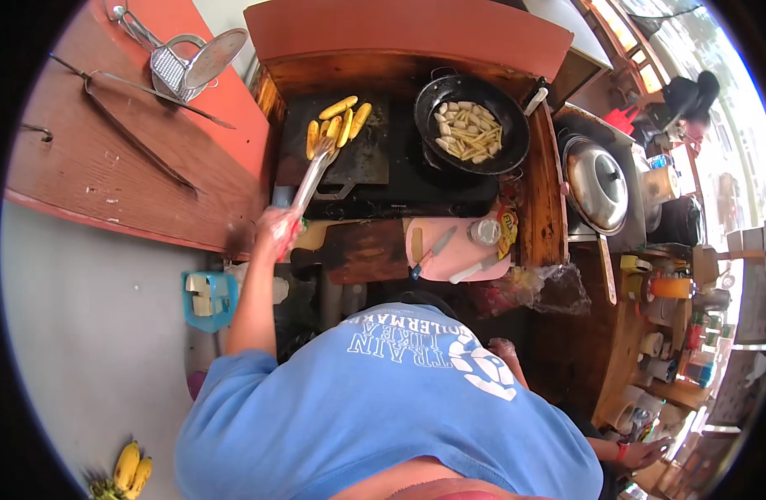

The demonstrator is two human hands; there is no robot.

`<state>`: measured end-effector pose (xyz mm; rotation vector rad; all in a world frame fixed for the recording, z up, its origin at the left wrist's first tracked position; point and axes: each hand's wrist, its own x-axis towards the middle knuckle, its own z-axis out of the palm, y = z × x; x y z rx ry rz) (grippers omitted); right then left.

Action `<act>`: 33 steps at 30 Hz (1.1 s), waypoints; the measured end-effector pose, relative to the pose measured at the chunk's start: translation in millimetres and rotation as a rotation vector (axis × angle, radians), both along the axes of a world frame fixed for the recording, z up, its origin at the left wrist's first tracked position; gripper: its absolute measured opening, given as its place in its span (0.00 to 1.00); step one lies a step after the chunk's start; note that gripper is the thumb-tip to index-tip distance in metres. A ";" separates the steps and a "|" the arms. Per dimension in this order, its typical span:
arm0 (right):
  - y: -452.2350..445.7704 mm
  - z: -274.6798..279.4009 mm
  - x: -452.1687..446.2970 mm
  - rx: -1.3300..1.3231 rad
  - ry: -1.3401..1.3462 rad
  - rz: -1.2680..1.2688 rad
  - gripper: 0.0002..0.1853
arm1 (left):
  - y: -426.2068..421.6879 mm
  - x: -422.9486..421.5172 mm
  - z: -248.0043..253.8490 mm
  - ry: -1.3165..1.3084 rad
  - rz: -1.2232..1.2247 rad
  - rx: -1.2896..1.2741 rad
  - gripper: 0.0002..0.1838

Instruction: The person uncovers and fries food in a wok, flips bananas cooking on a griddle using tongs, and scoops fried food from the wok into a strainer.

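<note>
In the head view I have the left hand (276,232) closed around a pair of metal tongs (310,185), reaching forward over the near edge of the black stove (400,208). The tong tips are at the yellow pieces (345,127), which lie in a loose cluster on the flat griddle (368,162). Right of that I see the dark pan (514,125), with pale chunks and sticks (466,137) spread over its bottom. Nearer me, the pink board (450,260) bears a blue-handled knife (435,248), a pale-handled knife (475,268) and a clear jar (485,232). The right hand (505,348) hangs low beside the blue shirt (383,392), partly hidden, and I can't tell whether its fingers are curled. Another person's hand (645,454) shows at lower right.
</note>
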<state>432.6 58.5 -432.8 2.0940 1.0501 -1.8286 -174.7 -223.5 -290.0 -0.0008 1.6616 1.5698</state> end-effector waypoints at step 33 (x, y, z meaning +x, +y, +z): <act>-17.6 -58.3 -3.7 0.077 0.080 -0.015 0.08 | 33.4 42.5 180.6 1.636 -0.254 -0.489 0.10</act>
